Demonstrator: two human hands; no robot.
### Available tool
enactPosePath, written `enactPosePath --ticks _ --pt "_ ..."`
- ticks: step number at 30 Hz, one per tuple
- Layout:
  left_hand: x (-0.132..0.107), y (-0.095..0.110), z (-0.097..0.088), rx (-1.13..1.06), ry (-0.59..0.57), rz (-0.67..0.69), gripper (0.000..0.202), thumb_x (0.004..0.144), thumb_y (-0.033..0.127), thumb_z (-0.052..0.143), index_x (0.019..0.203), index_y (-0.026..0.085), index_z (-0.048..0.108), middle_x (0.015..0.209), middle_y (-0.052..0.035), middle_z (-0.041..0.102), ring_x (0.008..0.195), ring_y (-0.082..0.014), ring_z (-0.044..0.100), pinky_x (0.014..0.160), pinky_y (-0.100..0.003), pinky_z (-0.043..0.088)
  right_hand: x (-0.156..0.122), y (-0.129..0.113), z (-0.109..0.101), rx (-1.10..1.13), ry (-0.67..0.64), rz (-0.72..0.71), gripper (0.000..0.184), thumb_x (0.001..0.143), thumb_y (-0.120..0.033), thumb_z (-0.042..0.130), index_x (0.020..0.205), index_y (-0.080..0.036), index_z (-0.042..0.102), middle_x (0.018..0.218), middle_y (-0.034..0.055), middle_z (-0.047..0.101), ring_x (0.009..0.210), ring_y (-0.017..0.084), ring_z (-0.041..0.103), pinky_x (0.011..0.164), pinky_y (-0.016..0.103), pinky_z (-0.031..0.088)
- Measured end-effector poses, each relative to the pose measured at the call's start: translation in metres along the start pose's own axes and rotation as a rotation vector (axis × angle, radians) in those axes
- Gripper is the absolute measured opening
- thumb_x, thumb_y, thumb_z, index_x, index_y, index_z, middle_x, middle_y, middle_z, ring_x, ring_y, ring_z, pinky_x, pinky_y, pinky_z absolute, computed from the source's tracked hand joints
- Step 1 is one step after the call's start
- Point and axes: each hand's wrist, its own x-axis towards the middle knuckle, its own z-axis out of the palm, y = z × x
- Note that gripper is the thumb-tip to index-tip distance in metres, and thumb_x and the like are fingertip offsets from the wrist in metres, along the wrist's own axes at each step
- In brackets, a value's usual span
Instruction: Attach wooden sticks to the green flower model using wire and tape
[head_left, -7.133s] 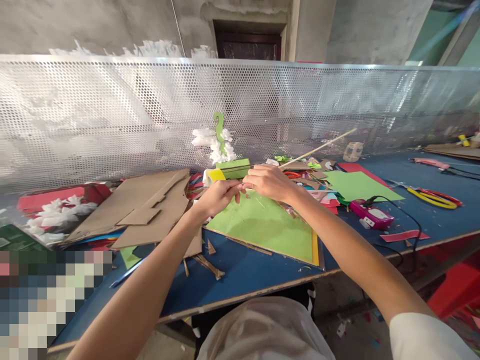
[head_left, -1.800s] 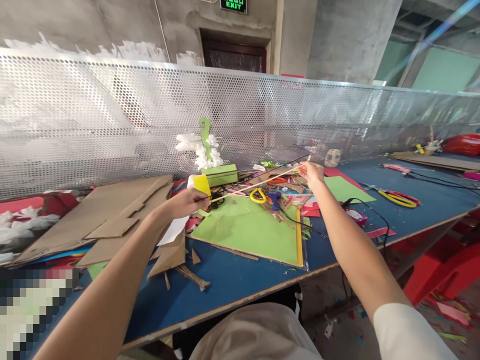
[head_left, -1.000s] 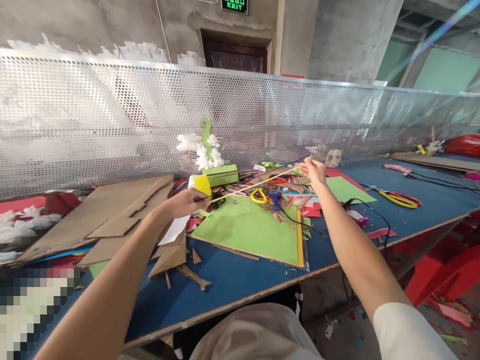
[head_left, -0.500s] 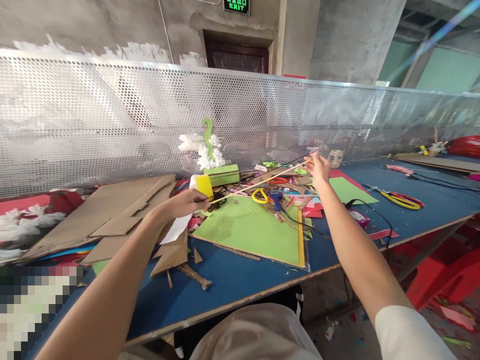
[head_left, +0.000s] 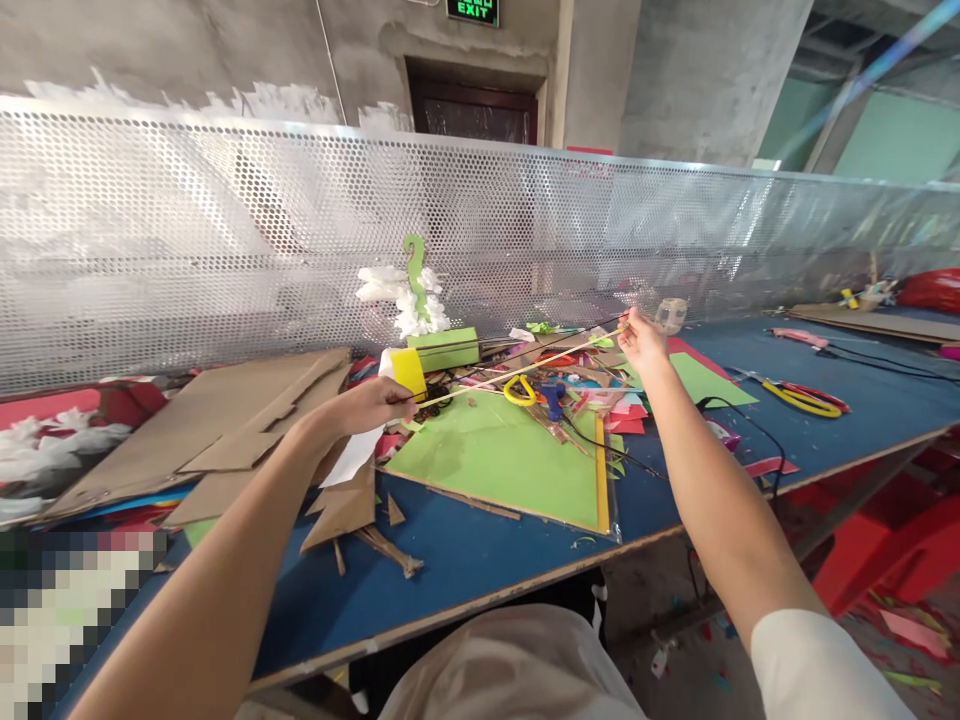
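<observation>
rm over green sheet (head_left: 495,460), but stick (head_left: 540,360) & blue tool (head_left: 553,399) obstruct behind

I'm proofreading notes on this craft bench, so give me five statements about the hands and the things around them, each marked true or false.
1. The left hand holds a thin stick. True.

2. The right hand lies flat on the blue table. False: the right hand is raised above the blue table, its fingers on the thin stick.

3. A large green sheet lies between the two forearms. True.

4. The green curled piece rises out of red tufts. False: the tufts around its lower part are white.

5. A sign with green letters shows at the top of the picture. True.
</observation>
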Motion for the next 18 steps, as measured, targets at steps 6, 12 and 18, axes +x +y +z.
enactPosePath --ticks 6,12,18 --pt "-0.001 0.002 -0.001 0.007 -0.006 -0.017 0.028 0.084 0.039 0.061 0.066 0.017 0.066 0.062 -0.0022 0.057 0.058 -0.0136 0.048 0.057 -0.025 0.037 0.002 0.009 -0.002 -0.139 0.035 -0.044 0.023 0.088 -0.021 0.079 0.070 -0.017 0.065 0.056 -0.0031 0.065 0.044 0.004 0.053 0.044 0.012 0.042" --pt "-0.001 0.001 -0.001 0.029 0.015 -0.029 0.032 0.083 0.043 0.057 0.063 0.018 0.063 0.063 -0.0037 0.059 0.059 -0.0150 0.049 0.058 -0.026 0.037 0.003 0.020 -0.004 -0.239 -0.002 -0.156 0.017 0.082 -0.027 0.082 0.078 -0.014 0.073 0.069 0.0019 0.076 0.046 0.004 0.053 0.047 0.015 0.049" --pt "0.000 0.001 0.000 0.038 0.003 -0.014 0.029 0.083 0.039 0.058 0.064 0.018 0.064 0.062 -0.0026 0.057 0.059 -0.0143 0.047 0.058 -0.025 0.037 0.013 0.028 -0.010 -0.335 0.021 -0.257 0.005 0.079 -0.017 0.077 0.079 -0.013 0.076 0.068 0.0023 0.077 0.052 0.008 0.062 0.054 0.016 0.052"
